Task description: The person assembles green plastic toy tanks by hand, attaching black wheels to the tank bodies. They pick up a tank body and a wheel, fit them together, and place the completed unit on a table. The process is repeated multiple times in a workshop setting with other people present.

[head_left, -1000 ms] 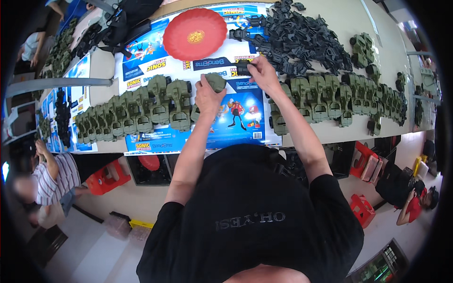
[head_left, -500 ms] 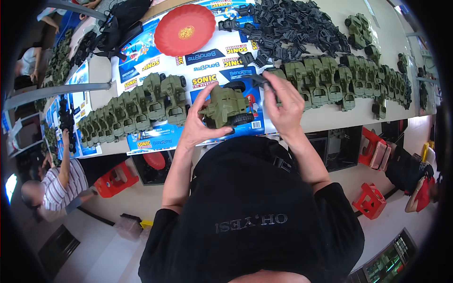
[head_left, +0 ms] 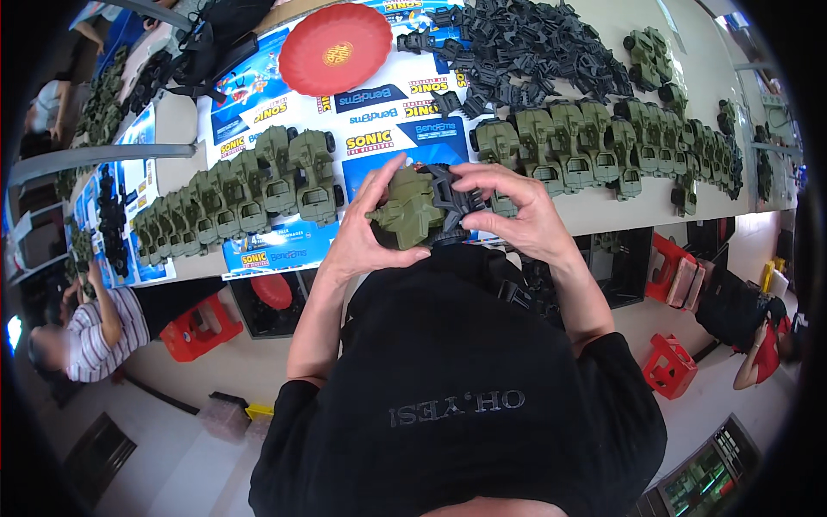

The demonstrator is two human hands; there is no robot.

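Observation:
An olive-green toy vehicle [head_left: 405, 212] is held just over the table's near edge, its body gripped between the thumb and fingers of my left hand [head_left: 351, 237]. My right hand [head_left: 527, 220] pinches a black plastic part [head_left: 458, 198] and presses it against the vehicle's right end. A black wheel shows at that end, below the part. Exactly how the part sits on the vehicle is hidden by my fingers. Beyond my hands lies a heap of similar black parts [head_left: 534, 52].
Rows of green toy vehicles line the table on the left [head_left: 233, 194] and right [head_left: 594, 142]. Colourful printed sheets [head_left: 379, 142] cover the tabletop. A red scalloped tray [head_left: 301, 65] lies at the back. One person [head_left: 90, 323] works at far left; red stools [head_left: 669, 366] stand on the floor.
My right hand has brought the black part left and down onto the vehicle's end. The vehicle has turned slightly in my left hand.

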